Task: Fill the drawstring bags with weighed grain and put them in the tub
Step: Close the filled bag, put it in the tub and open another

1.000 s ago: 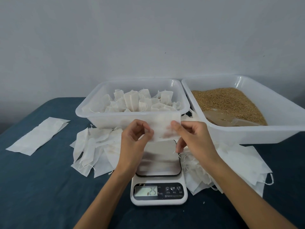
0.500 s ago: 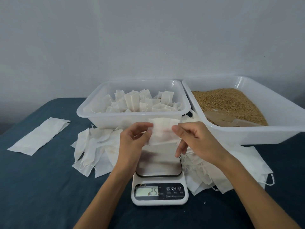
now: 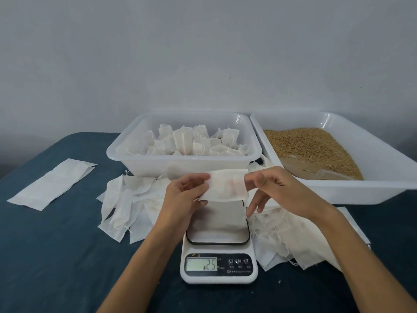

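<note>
Grey-white wall behind, dark blue tabletop in front. Both hands work above the scale, holding one empty white drawstring bag flat in the air between them, just in front of the near tub. Left hand pinches the bag's left edge, thumb on top and fingers curled under. Right hand pinches the right edge at the top with thumb and forefinger; its other fingers hang loosely, pointing down toward the scale. Bag looks flat and unfilled.

Scale sits centre, steel platter bare, white body, display reads 25 or 2.5, decimal point hard to tell. Clear plastic tub behind the scale holds many filled bags standing upright, packed close. Second tub to the right, touching or just beside the first, holds brown grain banked toward the back, with a tan scoop-like piece lying at its front edge. Loose pile of empty bags left of the scale, partly under the first tub's front. Another pile of empty bags right of the scale, strings tangled. Long white fabric strip lies flat at far left, well apart from the rest.
</note>
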The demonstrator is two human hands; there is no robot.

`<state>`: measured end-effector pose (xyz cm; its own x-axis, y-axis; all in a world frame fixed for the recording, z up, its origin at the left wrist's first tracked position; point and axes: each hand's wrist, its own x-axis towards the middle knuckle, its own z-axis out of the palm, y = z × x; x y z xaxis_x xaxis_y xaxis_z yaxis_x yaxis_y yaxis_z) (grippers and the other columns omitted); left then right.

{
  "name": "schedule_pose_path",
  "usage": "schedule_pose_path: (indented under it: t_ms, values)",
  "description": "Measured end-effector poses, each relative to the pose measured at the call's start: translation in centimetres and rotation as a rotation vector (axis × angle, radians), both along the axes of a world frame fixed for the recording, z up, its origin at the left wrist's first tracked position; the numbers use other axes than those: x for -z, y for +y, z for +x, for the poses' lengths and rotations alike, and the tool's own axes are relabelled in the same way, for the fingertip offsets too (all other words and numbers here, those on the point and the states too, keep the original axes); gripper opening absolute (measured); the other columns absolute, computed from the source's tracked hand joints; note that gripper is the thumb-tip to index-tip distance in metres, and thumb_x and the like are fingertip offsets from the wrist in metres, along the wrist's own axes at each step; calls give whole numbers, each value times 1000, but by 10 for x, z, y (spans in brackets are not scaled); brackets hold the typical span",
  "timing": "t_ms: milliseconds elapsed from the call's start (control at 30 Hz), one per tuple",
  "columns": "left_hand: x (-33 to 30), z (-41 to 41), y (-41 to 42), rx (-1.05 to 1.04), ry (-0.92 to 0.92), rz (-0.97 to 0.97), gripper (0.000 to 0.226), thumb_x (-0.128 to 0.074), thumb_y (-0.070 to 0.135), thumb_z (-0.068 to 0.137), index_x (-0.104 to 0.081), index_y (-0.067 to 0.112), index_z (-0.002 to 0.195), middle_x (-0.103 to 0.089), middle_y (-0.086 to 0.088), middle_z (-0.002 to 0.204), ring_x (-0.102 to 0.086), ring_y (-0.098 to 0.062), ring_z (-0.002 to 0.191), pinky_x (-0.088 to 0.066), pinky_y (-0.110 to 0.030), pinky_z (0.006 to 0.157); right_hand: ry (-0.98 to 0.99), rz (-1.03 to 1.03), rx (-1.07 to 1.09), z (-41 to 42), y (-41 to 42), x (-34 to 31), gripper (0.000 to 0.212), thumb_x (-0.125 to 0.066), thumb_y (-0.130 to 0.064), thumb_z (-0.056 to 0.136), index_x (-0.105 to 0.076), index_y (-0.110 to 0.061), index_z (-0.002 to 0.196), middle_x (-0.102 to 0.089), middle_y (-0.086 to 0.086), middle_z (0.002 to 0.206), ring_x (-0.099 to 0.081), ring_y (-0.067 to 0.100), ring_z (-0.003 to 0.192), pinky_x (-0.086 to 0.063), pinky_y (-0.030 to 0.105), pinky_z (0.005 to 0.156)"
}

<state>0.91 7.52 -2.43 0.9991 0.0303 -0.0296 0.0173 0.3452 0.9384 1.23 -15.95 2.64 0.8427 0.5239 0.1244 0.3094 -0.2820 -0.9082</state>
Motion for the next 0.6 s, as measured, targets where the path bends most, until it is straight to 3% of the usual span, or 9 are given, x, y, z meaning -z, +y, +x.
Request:
schedule_pose_path:
  t_ms: [67, 167, 267, 333, 467, 600]
  values:
    - [-1, 1, 0, 30, 74, -65, 22, -64, -10, 94, -79, 5, 97, -70, -5, 92, -63, -6, 69, -49, -18, 52, 10, -35, 10, 1, 0, -4, 81, -62, -72, 81, -68, -1, 120, -74, 10, 112, -76, 32, 72, -56, 35, 63]
    - [-2, 4, -1, 88, 181, -165, 19, -59, -12, 96, -74, -4, 104, -67, -13, 89, -55, -11, 61, -45, -17, 48, -61, -136, 15, 1, 4, -12, 37, -80, -40, 82, -77, -11, 105, -78, 2, 92, -76, 24, 70, -55, 31, 62]
    - [-4, 4, -1, 174, 267, -289, 23, -56, -15, 96, -68, -10, 115, -69, -11, 77, -52, -9, 50, -44, -15, 45, -120, -165, 19, -1, 10, -16, 21, -84, -37, 80, -82, -21, 93, -77, -1, 80, -72, 15, 65, -52, 22, 59]
    - [-4, 4, 0, 189, 283, -322, 25, -56, -16, 95, -67, -11, 117, -67, -10, 72, -51, -9, 48, -44, -14, 44, -155, -133, 38, -2, 14, -17, 15, -80, -32, 85, -82, -19, 91, -78, -1, 82, -73, 17, 66, -56, 28, 60]
    - [-5, 3, 0, 147, 246, -289, 19, -59, -14, 95, -71, -7, 107, -67, -11, 75, -52, -10, 50, -44, -15, 45, -217, -55, 92, -1, 16, -23, 24, -70, -21, 94, -74, -6, 76, -70, 12, 63, -73, 22, 60, -57, 43, 62]
    - [-7, 1, 0, 147, 201, -256, 18, -62, -13, 93, -73, -5, 104, -68, -14, 82, -55, -13, 53, -47, -16, 47, -250, -19, 97, -2, 18, -33, 29, -68, -24, 96, -73, -30, 68, -69, 9, 59, -73, 23, 57, -56, 33, 57]
